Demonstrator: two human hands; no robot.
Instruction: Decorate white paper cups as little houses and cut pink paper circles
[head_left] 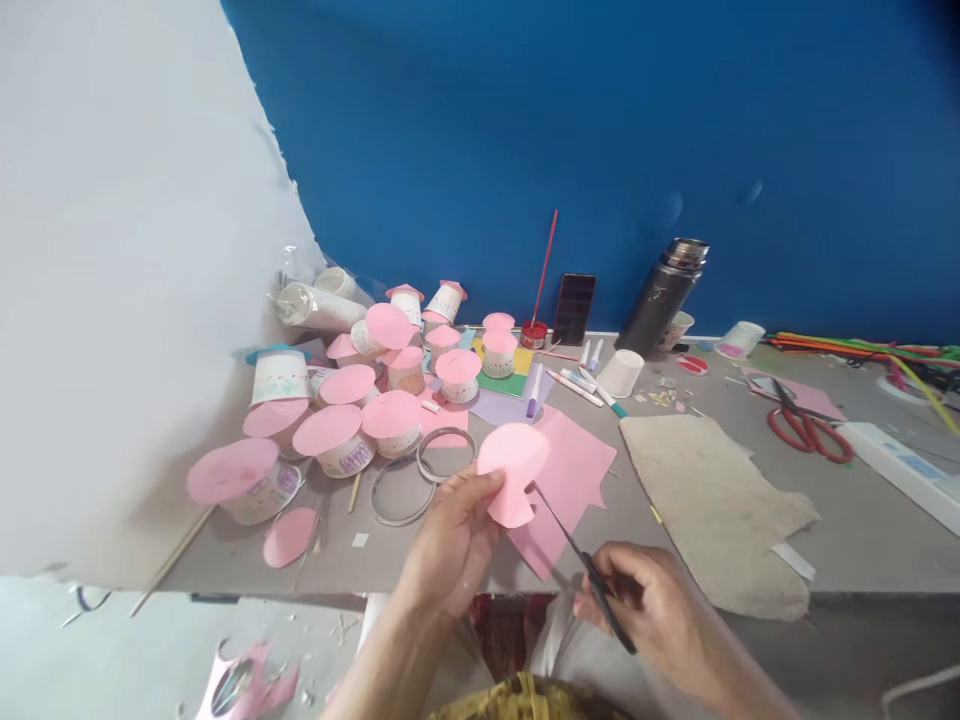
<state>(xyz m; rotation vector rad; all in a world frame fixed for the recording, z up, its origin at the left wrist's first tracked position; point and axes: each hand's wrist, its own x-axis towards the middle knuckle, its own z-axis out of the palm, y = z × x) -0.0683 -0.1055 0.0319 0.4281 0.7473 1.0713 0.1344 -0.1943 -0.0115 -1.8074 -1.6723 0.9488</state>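
Note:
Between the thumb and fingers of my left hand (461, 530) is a piece of pink paper (514, 460), rounded at the top with a narrower part below. My right hand (637, 600) grips black-handled scissors (574, 545), whose blade tips touch the right edge of that paper. Beneath lies a larger pink sheet (581, 455) with a cut, uneven edge. Left of my left hand, two grey rings (401, 492) overlap on the table. A loose pink disc (289, 537) rests farther left.
Several paper cups with pink discs (330, 430) crowd the left side. Markers (574, 388), a white cup (621, 373), a dark flask (660, 300) and a phone (574, 308) stand or lie behind. To the right are a beige cloth (705, 500), red-handled scissors (808, 435) and a power strip (904, 475).

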